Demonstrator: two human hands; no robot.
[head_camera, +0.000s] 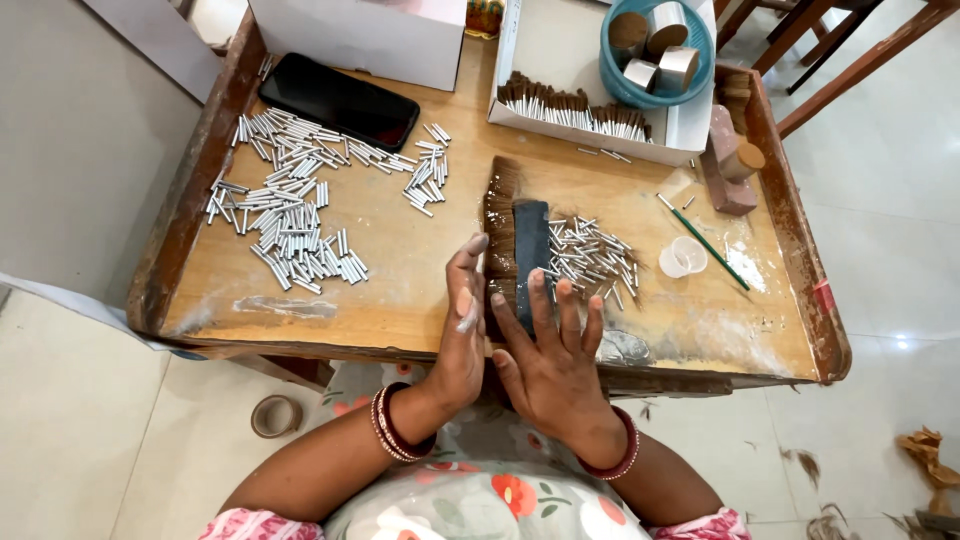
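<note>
A row of brown bristle fibre (499, 215) lies across the middle of the wooden table (400, 290), with a dark flat bar (530, 245) resting along it. My left hand (462, 330) stands on edge against the near left side of the bristles, fingers together and dusted white. My right hand (552, 360) lies flat with fingers spread, fingertips on the near end of the dark bar and bristles. A small heap of short metal tubes with bristle tips (590, 255) sits just right of the bar.
Several loose silver tubes (290, 200) are scattered at the left. A black phone (340, 100) and white boxes (590, 60) are at the back, with a blue basket (655, 45) of tape rolls. A green stick (705, 243), small clear cup (684, 257) and wooden block (725, 160) lie right.
</note>
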